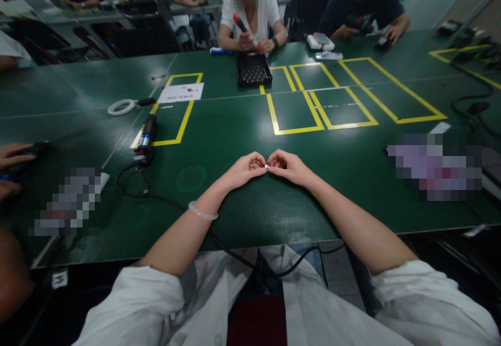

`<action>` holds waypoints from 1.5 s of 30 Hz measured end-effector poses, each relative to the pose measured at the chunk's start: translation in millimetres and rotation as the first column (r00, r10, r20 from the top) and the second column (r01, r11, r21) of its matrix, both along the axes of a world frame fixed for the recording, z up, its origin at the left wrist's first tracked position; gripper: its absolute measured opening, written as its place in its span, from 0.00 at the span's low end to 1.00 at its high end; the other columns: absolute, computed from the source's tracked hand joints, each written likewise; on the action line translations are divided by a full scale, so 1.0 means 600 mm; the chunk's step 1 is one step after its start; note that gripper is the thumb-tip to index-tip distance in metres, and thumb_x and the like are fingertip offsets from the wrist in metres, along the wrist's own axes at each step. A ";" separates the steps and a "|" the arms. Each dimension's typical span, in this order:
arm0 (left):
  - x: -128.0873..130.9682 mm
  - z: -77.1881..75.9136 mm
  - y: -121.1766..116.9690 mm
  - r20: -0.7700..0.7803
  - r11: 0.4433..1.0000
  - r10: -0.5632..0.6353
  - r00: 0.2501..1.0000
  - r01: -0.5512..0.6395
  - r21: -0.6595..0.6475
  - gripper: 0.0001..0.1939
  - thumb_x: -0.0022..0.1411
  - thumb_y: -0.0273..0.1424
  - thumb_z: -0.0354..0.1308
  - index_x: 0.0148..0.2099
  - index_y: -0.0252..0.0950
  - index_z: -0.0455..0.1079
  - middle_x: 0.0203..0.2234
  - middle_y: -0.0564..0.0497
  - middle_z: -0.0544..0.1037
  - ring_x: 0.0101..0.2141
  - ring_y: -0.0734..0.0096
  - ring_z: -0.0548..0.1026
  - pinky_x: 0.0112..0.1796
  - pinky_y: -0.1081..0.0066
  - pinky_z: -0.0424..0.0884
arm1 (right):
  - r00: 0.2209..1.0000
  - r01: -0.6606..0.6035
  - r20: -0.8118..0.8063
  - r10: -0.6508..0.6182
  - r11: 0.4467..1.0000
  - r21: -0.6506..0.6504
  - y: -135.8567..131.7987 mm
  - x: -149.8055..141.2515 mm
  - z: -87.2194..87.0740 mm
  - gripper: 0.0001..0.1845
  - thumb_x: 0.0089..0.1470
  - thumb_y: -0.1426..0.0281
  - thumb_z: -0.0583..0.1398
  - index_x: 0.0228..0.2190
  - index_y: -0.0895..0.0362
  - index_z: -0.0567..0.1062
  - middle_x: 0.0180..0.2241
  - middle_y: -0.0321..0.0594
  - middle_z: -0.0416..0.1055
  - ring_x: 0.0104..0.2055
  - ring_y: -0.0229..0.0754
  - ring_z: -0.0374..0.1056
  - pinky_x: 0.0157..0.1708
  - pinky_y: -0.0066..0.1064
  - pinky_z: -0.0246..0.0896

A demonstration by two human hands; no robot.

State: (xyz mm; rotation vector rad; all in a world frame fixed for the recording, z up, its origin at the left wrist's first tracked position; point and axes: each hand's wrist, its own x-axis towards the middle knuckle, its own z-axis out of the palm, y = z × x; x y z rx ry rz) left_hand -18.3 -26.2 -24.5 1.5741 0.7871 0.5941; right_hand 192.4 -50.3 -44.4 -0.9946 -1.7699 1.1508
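Observation:
My left hand (251, 168) and my right hand (286, 166) meet over the green table (242, 210), their fingertips almost touching. Both are closed in a pinch on one tiny white piece (266, 166), too small for me to tell its kind. Fingers cover most of it. A pale translucent bangle (202, 212) circles my left wrist. To the left of my hands lies a dark cylindrical tool (146, 136) with a blue band, and its black cable (168, 198) runs along the table towards my lap.
Yellow tape rectangles (297, 130) mark the table. Across it, a person in white (250, 20) holds a red-and-black tool (239, 22) above a black tray (254, 77). A white sheet (180, 93) and a coiled white cable (122, 107) lie left. Blurred-out items flank me. Another person's hand (15, 155) rests far left.

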 end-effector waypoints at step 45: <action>-0.001 -0.010 0.006 -0.039 0.997 0.024 0.999 -0.021 0.072 0.17 0.57 0.38 0.64 0.43 0.32 0.67 0.34 0.49 0.74 0.34 0.74 0.72 0.38 0.71 0.68 | 0.986 0.041 0.153 -0.064 0.988 0.148 0.000 0.001 0.003 0.11 0.54 0.66 0.63 0.38 0.58 0.72 0.30 0.36 0.72 0.26 0.34 0.61 0.28 0.27 0.56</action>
